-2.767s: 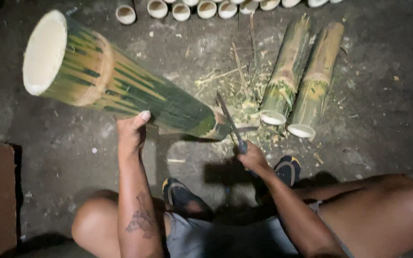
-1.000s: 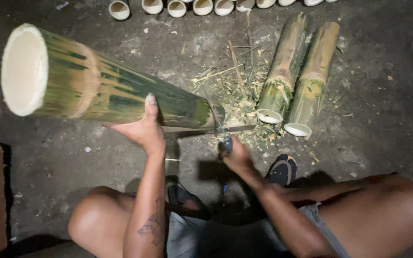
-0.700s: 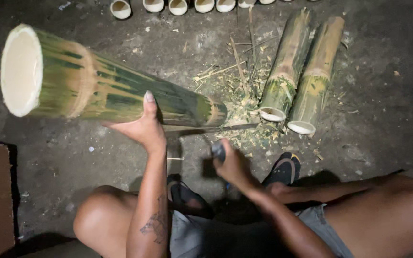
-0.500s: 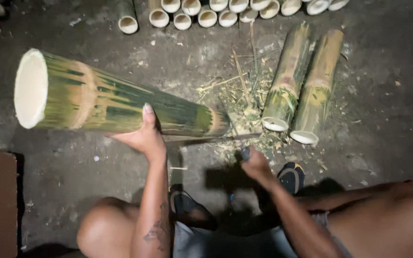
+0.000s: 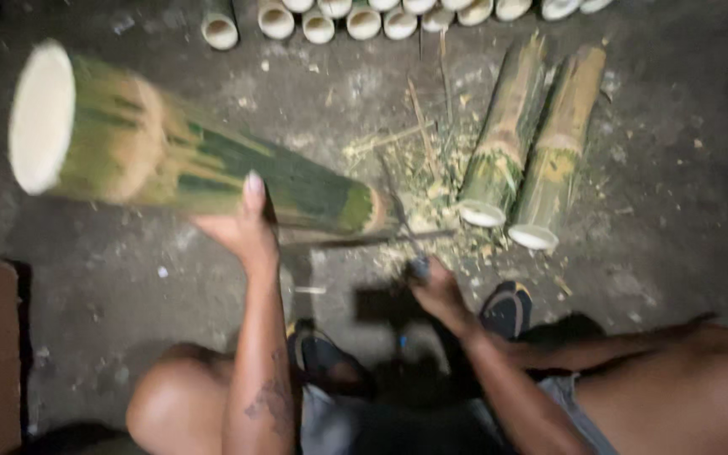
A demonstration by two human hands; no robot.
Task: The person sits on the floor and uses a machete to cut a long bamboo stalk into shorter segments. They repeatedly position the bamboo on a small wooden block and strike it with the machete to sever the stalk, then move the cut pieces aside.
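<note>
Left hand [image 5: 242,227] cupped under thick green bamboo section [image 5: 187,160], propped aslant over the floor; right hand [image 5: 436,291] closed around knife [image 5: 402,227], blade blurred, beside the bamboo's lower end

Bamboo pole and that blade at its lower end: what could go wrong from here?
1. The left hand props the big bamboo pole from below, with only its lower end on the ground; it might roll or drop toward the feet.
2. The right hand works a thin blade near that end; a slip could bring it toward the sandal or the left hand.
3. Chips litter the floor, so footing may be loose.
</note>
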